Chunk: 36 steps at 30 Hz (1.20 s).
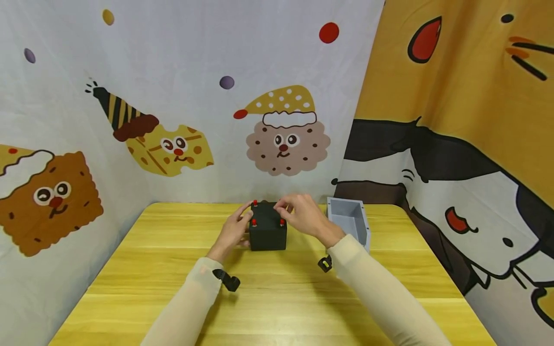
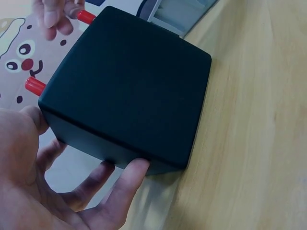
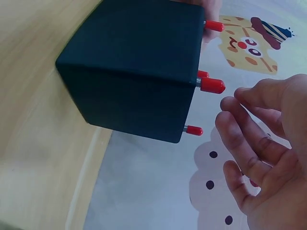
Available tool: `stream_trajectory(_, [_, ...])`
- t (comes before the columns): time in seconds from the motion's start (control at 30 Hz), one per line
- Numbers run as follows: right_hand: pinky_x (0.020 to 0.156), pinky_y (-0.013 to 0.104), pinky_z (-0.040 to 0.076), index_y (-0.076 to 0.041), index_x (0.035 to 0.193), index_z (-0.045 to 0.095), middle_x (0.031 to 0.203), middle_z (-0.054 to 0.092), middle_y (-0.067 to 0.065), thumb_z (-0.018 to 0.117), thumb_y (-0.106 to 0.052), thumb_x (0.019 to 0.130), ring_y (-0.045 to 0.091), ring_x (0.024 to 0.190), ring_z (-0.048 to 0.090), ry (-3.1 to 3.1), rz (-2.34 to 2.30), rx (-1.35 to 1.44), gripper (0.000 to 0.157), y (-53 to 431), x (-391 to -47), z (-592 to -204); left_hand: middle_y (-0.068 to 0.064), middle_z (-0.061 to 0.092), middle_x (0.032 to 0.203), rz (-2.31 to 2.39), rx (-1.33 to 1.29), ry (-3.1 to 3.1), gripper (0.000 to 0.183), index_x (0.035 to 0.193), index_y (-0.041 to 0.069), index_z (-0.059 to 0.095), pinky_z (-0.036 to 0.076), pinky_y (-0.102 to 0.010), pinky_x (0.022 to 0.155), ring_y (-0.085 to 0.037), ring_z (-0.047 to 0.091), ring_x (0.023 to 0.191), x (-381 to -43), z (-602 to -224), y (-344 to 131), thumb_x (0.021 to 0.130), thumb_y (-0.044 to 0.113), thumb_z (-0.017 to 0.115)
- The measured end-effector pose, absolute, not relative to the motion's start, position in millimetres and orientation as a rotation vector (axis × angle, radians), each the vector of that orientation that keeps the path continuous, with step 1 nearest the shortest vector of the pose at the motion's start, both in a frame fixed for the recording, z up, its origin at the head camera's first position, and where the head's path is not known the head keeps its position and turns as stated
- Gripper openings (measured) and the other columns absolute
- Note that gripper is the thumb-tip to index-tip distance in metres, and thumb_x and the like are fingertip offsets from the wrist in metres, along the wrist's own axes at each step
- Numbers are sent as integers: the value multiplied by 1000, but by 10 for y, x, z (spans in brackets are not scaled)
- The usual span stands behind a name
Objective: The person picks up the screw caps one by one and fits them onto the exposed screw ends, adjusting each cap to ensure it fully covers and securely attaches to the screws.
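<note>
A black box [image 1: 268, 239] sits on the table with several red-capped pegs [image 3: 212, 85] standing up from its top. My left hand [image 1: 233, 228] rests against the box's left side, its spread fingertips touching that face and its edges. Over the far right part of the top hovers my right hand [image 1: 300, 214]. In the right wrist view its loosely bent fingers [image 3: 232, 132] are a short way from the pegs, and nothing shows between them. From the head view, the right hand hides the far right peg, which appears in the left wrist view as a red cap [image 2: 86, 17].
An open grey bin [image 1: 348, 216] stands to the right of the black box, partly behind my right forearm. Behind the wooden table [image 1: 268, 307] hangs a cloth with cartoon prints [image 1: 186, 72]. Each wrist wears a small black camera [image 1: 227, 280].
</note>
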State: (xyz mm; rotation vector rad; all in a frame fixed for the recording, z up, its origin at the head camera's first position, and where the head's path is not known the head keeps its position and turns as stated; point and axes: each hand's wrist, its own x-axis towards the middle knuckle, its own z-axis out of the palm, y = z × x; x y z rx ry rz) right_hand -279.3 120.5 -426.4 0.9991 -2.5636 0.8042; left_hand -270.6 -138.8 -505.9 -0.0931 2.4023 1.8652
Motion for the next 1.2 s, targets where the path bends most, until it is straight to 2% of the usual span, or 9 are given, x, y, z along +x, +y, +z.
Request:
stream_trajectory(0.33, [72,28,61,-11,117,91,111,89,2,80,-14,112,12,86,75,-2565,821,959,13,1347,-2733,-4303,-19,62,167,1873,-67,2401,55,177,46,48,70,-44,65,-22,69,89,-2740,-5048,-1391,123,54,56])
stream_trajectory(0.63, [70,26,60,-13,113,91,107,88,0,81,-14,111,13,85,76,-2567,804,922,10,1480,-2694,-4338,-17,62,168,1870,-61,2405,54,177,47,49,71,-46,69,-22,70,89,-2749,-5039,-1375,123,53,56])
stream_trajectory(0.8, [73,27,62,-14,112,91,110,88,0,83,-14,110,15,88,79,-2547,803,928,8,1545,-2673,-4367,-18,66,161,1880,-63,2403,54,176,45,50,71,-47,69,-24,74,96,-2736,-5023,-1377,123,52,58])
stream_trajectory(1.03, [75,27,61,-17,111,90,110,86,-1,82,-14,111,15,93,77,-2564,798,894,8,1656,-2627,-4424,-18,68,162,1859,-59,2464,56,177,36,52,74,-51,78,-37,79,123,-2696,-5022,-1410,123,49,58])
stream_trajectory(1.2, [79,33,63,-17,112,90,112,86,-2,83,-14,111,15,96,76,-2571,821,857,8,1744,-2582,-4464,-18,70,159,1848,-56,2499,53,174,34,57,73,-51,85,-37,81,123,-2659,-5022,-1435,123,50,58])
